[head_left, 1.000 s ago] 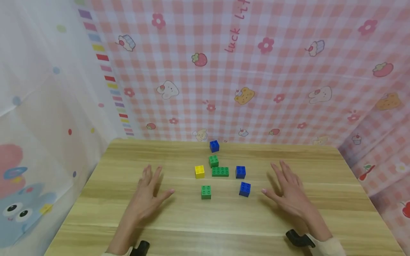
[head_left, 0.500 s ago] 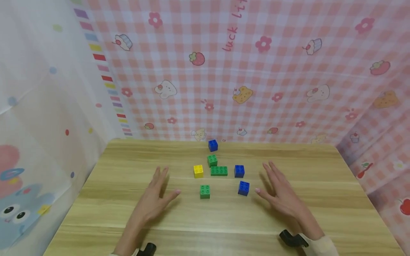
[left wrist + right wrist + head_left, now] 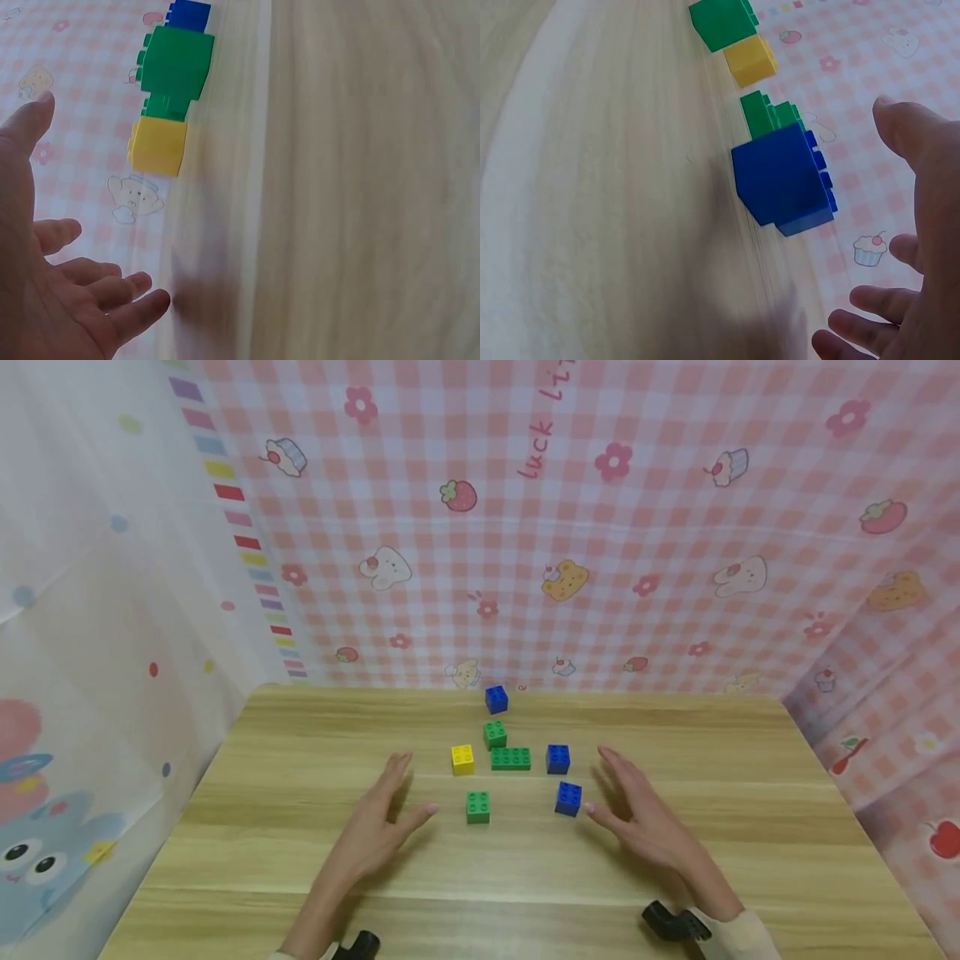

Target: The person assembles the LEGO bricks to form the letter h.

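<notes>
My left hand (image 3: 375, 831) and right hand (image 3: 651, 827) are spread, empty; between and beyond them, on the wood-grained bench (image 3: 495, 893), sit a yellow cube (image 3: 462, 761), green cubes (image 3: 477, 808), blue cubes (image 3: 568, 799) and an oblong green brick (image 3: 511, 760), all studded plastic.

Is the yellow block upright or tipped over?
Upright: in the head view, the yellow block stands with its four studs facing up.

There are three blue bricks (image 3: 497, 699) (image 3: 558, 759) (image 3: 568, 798), three green bricks (image 3: 495, 735) (image 3: 511, 759) (image 3: 477, 807) and one yellow brick (image 3: 462, 760).
</notes>
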A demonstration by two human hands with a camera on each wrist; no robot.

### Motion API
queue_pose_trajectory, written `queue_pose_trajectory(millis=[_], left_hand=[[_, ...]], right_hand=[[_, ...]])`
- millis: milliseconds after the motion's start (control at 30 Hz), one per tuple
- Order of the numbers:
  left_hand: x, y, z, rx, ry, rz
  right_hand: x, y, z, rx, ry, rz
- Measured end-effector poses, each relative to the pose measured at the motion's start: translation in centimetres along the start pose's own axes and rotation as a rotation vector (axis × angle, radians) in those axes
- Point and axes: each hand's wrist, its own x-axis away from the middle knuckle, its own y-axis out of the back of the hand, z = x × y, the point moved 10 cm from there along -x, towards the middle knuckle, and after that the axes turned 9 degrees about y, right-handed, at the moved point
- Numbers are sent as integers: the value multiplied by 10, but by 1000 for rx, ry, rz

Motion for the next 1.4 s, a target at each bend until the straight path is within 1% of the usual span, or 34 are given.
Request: queue_pose_trajectory(millis=[167, 333, 433, 600, 733, 833, 933, 1033, 1200, 1333, 1400], left_hand=[[1, -4, -5, 27, -16, -1], [1, -9, -7, 66, 2, 1], [0, -13, -10, 121, 5, 13], [-2, -21, -17, 246, -9, 54], [-2, -26, -21, 304, -12, 59], [-3, -30, -25, 340, -31, 51], [-5, -37, -30, 351, -48, 66], [-7, -44, -35, 340, -65, 88], [-8, -49, -37, 312, -59, 110], [-9, -57, -35, 298, -34, 147], [-9, -61, -33, 307, -16, 168]], right_hand=[[-1, -5, 3, -41, -19, 3], [-2, -8, 5, -68, -32, 1], [-3, -9, 7, -85, -27, -13], [-4, -12, 7, -113, -31, -32], [-4, -15, 6, -133, -47, -34], [-4, -17, 5, -153, -45, -29], [-2, -18, 4, -159, -51, -29], [-2, -19, 2, -174, -71, -23], [-5, -29, 1, -188, -100, -3], [-8, -33, 3, -169, -88, -22], [-8, -34, 2, -163, -91, -35]])
